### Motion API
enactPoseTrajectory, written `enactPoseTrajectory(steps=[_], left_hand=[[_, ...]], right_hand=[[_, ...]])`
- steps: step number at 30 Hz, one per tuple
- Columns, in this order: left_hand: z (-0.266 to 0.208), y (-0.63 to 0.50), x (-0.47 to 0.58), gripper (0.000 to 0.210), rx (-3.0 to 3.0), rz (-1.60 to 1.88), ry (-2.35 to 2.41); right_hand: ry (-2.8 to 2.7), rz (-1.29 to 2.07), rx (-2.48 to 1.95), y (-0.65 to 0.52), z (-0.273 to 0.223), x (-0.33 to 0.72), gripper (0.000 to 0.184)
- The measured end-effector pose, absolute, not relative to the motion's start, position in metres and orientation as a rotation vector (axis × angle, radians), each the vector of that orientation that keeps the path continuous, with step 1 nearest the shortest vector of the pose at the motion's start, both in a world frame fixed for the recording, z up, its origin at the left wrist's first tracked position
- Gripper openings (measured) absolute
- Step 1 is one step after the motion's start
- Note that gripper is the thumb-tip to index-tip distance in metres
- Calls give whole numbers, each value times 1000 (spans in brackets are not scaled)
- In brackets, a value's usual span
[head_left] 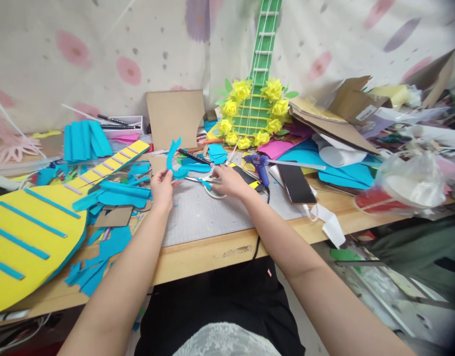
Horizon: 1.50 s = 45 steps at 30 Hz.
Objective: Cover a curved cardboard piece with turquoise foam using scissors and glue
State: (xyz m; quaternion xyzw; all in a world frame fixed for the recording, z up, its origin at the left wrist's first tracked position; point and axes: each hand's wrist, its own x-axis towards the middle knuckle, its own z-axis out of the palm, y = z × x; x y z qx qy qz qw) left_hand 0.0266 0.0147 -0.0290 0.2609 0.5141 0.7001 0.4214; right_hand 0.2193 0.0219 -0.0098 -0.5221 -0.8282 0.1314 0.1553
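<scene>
My left hand point(162, 190) pinches a curled strip of blue crepe paper point(171, 158) between thumb and fingertips, just above the grey cutting mat point(197, 222). To its right, my right hand point(227, 181) has its fingers closed around the handles of a pair of scissors point(192, 179). The blades point left, toward the blue strip; part of the handles is hidden under my fingers. A small blue scrap point(205, 183) lies against the scissors. Behind them are a black pen point(193, 156) and more blue paper pieces point(217, 153).
A yellow guitar-shaped craft point(34, 232) lies at left among blue scraps point(119, 194). A green guitar craft point(251, 111) with yellow paper flowers stands behind. A blue glue gun point(262, 170), a phone point(296, 183) and a plastic-covered red cup point(383, 200) are at right.
</scene>
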Motion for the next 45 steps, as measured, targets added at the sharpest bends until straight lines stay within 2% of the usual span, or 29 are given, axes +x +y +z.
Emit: enactPoseTrajectory(steps=[4,9,15,19,28,32,36,39,42,45], left_hand=[[-32,22,18,6,544,1856,1294],[-35,23,18,6,512,1836,1287],[-38,24,18,10,525,1855,1269],[-46,27,20,12,572,1860,1284],[-47,26,31,10,891,1903,1420],[-39,26,50,10,1080,1814,1350],[-31,21,73,10,1319,1649,1333],[-28,19,80,10,1546,1515,1439],[-29,20,76,23,1800,1394,1656],[-36,21,71,49,2160,992,1742]], right_hand=[[-2587,275,-1601,21,-1,222,34],[-2625,309,-1592,16,4,218,28],[-2542,-86,-1513,10,3,225,33],[-2473,-152,-1555,10,0,233,35],[-2380,21,-1867,6,3,247,29],[-2181,91,-1621,11,10,235,29],[-1823,642,-1334,25,7,202,37],[-1619,894,-1349,36,-3,185,25],[-1496,840,-1454,41,-15,184,22],[-1494,749,-1570,40,-23,190,23]])
